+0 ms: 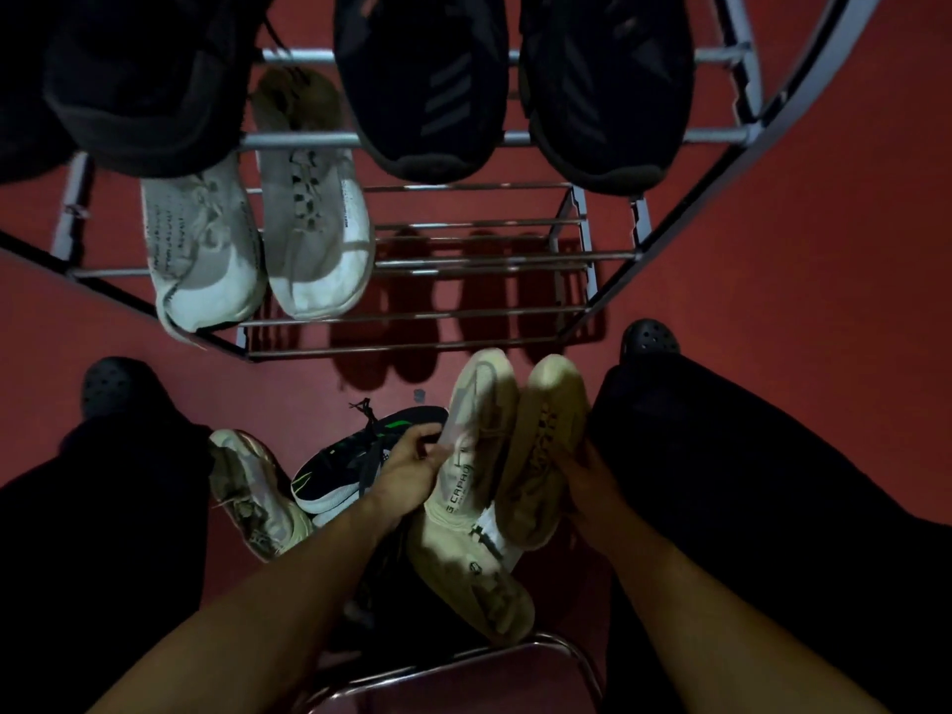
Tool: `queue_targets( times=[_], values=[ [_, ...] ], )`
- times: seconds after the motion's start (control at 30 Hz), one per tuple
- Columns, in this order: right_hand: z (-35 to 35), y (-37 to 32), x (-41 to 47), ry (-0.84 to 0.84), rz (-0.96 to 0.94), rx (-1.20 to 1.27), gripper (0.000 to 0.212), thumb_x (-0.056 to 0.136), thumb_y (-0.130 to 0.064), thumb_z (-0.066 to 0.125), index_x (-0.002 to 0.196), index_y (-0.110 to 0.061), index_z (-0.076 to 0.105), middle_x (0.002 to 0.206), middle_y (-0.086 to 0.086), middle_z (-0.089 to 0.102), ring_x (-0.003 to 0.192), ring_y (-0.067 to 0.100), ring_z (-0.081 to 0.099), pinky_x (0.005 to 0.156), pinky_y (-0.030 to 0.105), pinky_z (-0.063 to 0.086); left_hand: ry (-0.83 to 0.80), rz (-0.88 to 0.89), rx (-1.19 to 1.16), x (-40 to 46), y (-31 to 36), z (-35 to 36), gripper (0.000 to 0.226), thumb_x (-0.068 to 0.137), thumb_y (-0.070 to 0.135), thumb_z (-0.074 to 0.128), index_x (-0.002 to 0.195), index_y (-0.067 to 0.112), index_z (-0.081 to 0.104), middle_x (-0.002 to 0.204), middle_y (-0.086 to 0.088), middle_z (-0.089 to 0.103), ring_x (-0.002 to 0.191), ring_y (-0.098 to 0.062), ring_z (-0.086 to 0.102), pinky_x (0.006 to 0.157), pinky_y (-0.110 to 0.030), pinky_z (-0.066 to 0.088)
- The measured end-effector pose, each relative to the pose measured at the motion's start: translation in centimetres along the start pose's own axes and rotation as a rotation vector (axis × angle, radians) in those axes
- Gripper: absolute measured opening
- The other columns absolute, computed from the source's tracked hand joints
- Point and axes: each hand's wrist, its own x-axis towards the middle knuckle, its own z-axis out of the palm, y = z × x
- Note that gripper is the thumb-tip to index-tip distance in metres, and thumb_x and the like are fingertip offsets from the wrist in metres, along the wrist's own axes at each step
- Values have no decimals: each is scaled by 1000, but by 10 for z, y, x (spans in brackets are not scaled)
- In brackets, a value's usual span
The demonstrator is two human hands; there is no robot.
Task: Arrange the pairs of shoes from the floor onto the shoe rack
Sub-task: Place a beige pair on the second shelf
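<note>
My left hand (412,468) grips the side of a cream sneaker (476,440) with dark lettering, held toe toward the metal shoe rack (463,260). My right hand (584,481) holds a tan sneaker (546,445) right beside it, and the two shoes touch. On the floor below lie a black shoe with green stripes (360,461), a worn pale shoe (252,492) and another cream shoe (474,574). The rack's middle shelf carries a white pair (257,239) at the left. Black shoes (510,85) sit on the top shelf.
The right part of the rack's middle and lower shelves (479,301) shows bare bars. The floor is red. My knees in dark trousers and black clogs (649,337) flank the shoe pile. A chrome chair frame (463,667) curves at the bottom edge.
</note>
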Motion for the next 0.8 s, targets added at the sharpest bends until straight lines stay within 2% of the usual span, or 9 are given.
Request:
queue_targets(
  times=[0.07, 0.13, 0.23, 0.3, 0.4, 0.47, 0.53, 0.67, 0.8],
  values=[
    [12, -8, -9, -32, 1, -27, 33, 97, -20, 63, 127, -32, 60, 126, 5, 68, 113, 28, 66, 93, 48, 55, -45, 27, -32, -11, 4, -21, 28, 100, 20, 63, 128, 13, 64, 108, -5, 78, 101, -25, 74, 95, -40, 58],
    [22, -18, -19, -89, 11, -84, 26, 96, -21, 65, 116, -38, 62, 120, 2, 70, 108, 25, 68, 83, 42, 55, -94, 80, -63, -27, 10, -40, 28, 102, 14, 59, 129, 10, 66, 114, -7, 77, 106, -24, 73, 95, -37, 58],
    [37, -36, -37, -127, 11, -178, 22, 91, -30, 71, 112, -28, 64, 115, 6, 73, 100, 22, 70, 71, 34, 53, -107, 92, -102, -53, 19, -63, 28, 103, 12, 56, 130, 10, 66, 119, -8, 76, 111, -26, 72, 100, -40, 55],
    [44, -48, -52, -186, -51, -221, 21, 92, -29, 71, 112, -27, 65, 109, 5, 75, 97, 22, 73, 68, 30, 55, -99, 77, -143, -67, 22, -73, 29, 103, 12, 57, 130, 8, 65, 120, -10, 75, 113, -28, 71, 103, -42, 53],
    [47, -62, -70, -239, -122, -240, 26, 95, -16, 66, 119, -24, 61, 109, 5, 74, 97, 22, 72, 72, 28, 59, -106, 73, -210, -88, 27, -83, 32, 101, 10, 59, 132, 5, 62, 125, -14, 72, 116, -31, 69, 106, -44, 52],
    [48, -66, -79, -254, -138, -230, 37, 95, -11, 65, 131, -13, 55, 116, 12, 73, 102, 29, 72, 80, 35, 61, -114, 94, -235, -101, 30, -87, 33, 100, 7, 59, 133, 5, 61, 126, -16, 71, 117, -32, 69, 105, -43, 53],
    [51, -70, -89, -252, -128, -220, 42, 95, -10, 66, 135, -6, 52, 119, 17, 71, 107, 33, 70, 86, 39, 60, -110, 104, -256, -114, 33, -89, 33, 99, 4, 59, 132, 5, 61, 125, -15, 72, 117, -32, 68, 102, -39, 55],
    [58, -74, -108, -233, -113, -193, 36, 93, -13, 68, 128, -6, 57, 109, 9, 75, 97, 23, 74, 76, 32, 61, -109, 116, -258, -138, 38, -92, 28, 99, 5, 60, 127, 7, 65, 121, -11, 74, 113, -28, 71, 99, -38, 55],
    [58, -70, -116, -173, -139, -238, 35, 94, -17, 68, 125, -3, 58, 108, 11, 74, 91, 22, 73, 73, 32, 58, -46, 131, -99, -140, 35, -95, 23, 103, 14, 58, 123, 8, 67, 113, -10, 77, 100, -25, 75, 88, -38, 58]
  ],
)
